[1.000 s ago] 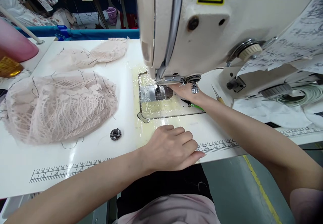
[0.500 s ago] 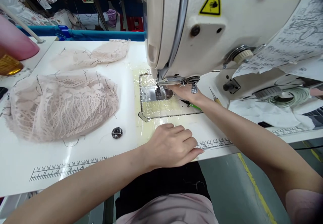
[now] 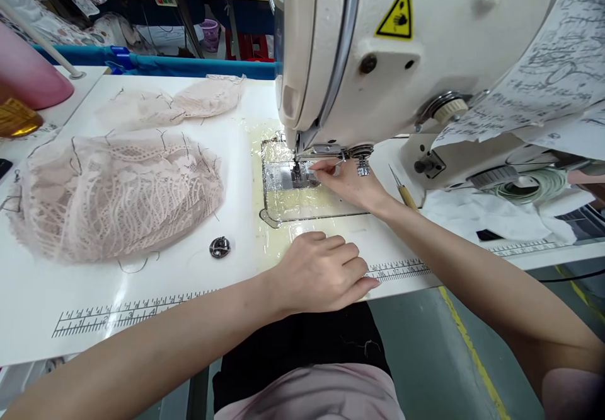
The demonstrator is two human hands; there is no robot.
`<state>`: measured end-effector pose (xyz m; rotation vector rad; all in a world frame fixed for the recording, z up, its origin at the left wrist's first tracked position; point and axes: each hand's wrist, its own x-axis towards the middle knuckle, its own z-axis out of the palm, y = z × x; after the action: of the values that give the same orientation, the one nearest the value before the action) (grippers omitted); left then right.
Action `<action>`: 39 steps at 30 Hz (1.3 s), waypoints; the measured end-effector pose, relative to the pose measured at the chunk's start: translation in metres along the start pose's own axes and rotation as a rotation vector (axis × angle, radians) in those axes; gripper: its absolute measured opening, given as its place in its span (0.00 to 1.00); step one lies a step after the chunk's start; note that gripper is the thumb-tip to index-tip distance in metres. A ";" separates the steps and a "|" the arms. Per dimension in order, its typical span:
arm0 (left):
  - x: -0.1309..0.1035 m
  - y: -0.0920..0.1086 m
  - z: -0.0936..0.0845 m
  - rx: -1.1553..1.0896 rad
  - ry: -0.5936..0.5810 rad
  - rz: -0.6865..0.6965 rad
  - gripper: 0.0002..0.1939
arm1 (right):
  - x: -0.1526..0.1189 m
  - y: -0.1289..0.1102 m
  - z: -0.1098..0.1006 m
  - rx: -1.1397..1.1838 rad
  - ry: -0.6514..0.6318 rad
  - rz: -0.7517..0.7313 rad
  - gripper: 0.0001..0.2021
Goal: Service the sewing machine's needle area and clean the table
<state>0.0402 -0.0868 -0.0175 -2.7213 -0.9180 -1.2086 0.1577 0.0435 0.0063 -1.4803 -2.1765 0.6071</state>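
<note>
My right hand (image 3: 350,183) is beside the presser foot (image 3: 296,173) of a sewing machine (image 3: 373,92). Its thumb and forefinger are pinched together over the metal needle plate (image 3: 278,177); what they hold, if anything, is too small to make out. My left hand (image 3: 326,273) rests at the table's front edge, fingers curled under and nothing visible in them. A round metal bobbin case (image 3: 220,248) lies to the left of that hand. Farther left sits a bunched piece of pale pink lace (image 3: 123,199) with dark loose threads.
A second pale pink piece (image 3: 174,105) lies behind the lace. An awl (image 3: 404,190) with a wooden handle, white cloth (image 3: 491,215) and a green coil (image 3: 534,186) are at the right. A pink thread cone (image 3: 35,73) stands at far left.
My right hand has come forward from behind the needle area and its fingertips now show by the presser foot. The green-handled tool beneath it is now covered. My left hand stays put.
</note>
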 end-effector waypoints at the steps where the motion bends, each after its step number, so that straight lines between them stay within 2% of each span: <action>1: 0.000 0.000 0.000 0.001 0.000 -0.001 0.19 | 0.000 -0.001 0.001 -0.009 -0.006 -0.007 0.08; 9: -0.001 -0.001 0.001 0.010 -0.007 0.007 0.20 | -0.003 -0.012 -0.002 -0.076 -0.057 0.053 0.09; 23: -0.001 0.000 0.001 0.023 0.012 0.014 0.19 | -0.014 -0.019 -0.008 -0.076 -0.055 0.040 0.09; 27: -0.001 0.000 0.002 0.027 0.022 0.018 0.19 | -0.014 -0.014 -0.009 0.058 -0.044 0.079 0.08; 31: -0.003 -0.001 0.003 0.030 0.036 0.024 0.20 | -0.018 -0.008 -0.011 0.210 0.023 0.081 0.07; 34: -0.004 -0.001 0.004 0.034 0.025 0.025 0.21 | -0.024 -0.001 -0.016 0.166 0.064 0.065 0.08; 39: -0.004 -0.001 0.005 0.044 0.013 0.036 0.22 | -0.033 0.023 -0.031 -0.024 0.150 -0.055 0.11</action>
<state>0.0409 -0.0866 -0.0237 -2.6805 -0.8795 -1.1844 0.2045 0.0234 0.0145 -1.4250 -2.1084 0.4384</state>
